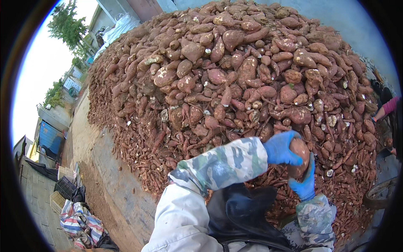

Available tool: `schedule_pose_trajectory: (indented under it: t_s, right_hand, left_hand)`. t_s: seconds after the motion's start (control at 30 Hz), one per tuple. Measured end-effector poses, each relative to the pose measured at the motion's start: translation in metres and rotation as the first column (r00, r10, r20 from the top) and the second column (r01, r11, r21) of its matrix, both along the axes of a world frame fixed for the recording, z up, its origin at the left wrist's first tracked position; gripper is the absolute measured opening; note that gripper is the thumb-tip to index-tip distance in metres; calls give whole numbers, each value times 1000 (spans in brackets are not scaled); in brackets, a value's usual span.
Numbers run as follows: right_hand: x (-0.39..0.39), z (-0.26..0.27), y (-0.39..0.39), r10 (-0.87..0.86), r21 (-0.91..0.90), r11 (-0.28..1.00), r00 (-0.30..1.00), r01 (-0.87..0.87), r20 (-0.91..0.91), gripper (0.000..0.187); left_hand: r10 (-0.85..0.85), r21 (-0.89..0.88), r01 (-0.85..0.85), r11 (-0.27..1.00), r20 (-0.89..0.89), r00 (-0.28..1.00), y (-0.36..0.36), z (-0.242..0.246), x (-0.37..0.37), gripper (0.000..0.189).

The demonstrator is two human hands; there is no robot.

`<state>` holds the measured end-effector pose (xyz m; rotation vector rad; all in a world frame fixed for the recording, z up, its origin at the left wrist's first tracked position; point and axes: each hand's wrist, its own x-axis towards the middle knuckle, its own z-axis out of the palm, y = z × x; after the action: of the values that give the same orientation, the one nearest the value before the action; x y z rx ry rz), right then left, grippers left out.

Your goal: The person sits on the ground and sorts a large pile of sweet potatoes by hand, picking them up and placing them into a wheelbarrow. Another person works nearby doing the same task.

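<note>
A large reddish-brown sweet potato (300,151) is held between my two hands, both in blue gloves. My left hand (281,148) grips it from the left and top. At its lower right, my right hand (304,182) has fingers and thumb spread around it. Camouflage sleeve covers run along both forearms. Beyond and beneath the hands rises a big heap of sweet potatoes (201,82), many with soil and roots on them and some with pale cut ends. Smaller, thinner roots lie along its lower edge. A dark apron (242,211) covers my lap.
At the right edge, another person's arm in a pink sleeve (390,106) reaches the heap. A wheel (382,192) stands lower right. Plastic crates (65,186) and a striped woven sack (82,223) lie at lower left. A pale wall (349,25) backs the heap.
</note>
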<state>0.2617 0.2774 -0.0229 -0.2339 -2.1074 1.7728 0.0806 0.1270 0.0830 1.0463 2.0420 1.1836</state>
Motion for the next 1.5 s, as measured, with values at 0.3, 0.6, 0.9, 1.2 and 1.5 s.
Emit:
schedule_pose_trajectory:
  t_s: [0.3,0.6,0.9,1.2,1.5]
  right_hand:
    - [14,-24,26,-30,-561,821,990,103,138,99]
    - [1,-10,21,37,-488,872,988,40,148,87]
    - [23,-8,45,-88,-715,662,971,224,222,89]
    - [93,25,49,-267,-902,416,964,119,4,69]
    - [269,303,219,-836,-773,548,231,319,-498,83]
  left_hand:
    - [513,307,-420,854,-634,578,-49,-36,-126,73]
    - [483,-290,-900,326,-767,422,-96,-73,-348,79]
    - [786,520,-596,611,-316,530,-139,-81,-308,56]
    - [84,364,-536,762,765,639,-35,-43,25,50]
    - [-169,464,-290,837,724,669,8,12,163,65]
